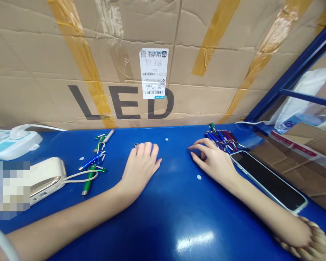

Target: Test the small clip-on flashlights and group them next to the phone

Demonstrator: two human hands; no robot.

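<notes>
My left hand [141, 165] rests palm down on the blue table, fingers side by side and thumb apart. A small silver metal piece [136, 145] sticks out by its fingertips; whatever lies under the palm is hidden. My right hand [213, 158] is open, its fingers bent and spread, with nothing visible between them. Just behind it lies a row of small blue, red and black metal tubes with clips [225, 139], partly covered by the hand. Left of my left hand are loose tubes with clips: a green one [88, 181], a blue one [91, 161] and a silver one [109, 136].
A black-screened phone [268, 179] lies beside my right forearm. At left are a white power strip [19, 143] and a cream box with ports [49, 177]. A large taped carton [119, 43] stands along the back. An open cardboard box [301, 159] and blue frame [290, 74] border the right.
</notes>
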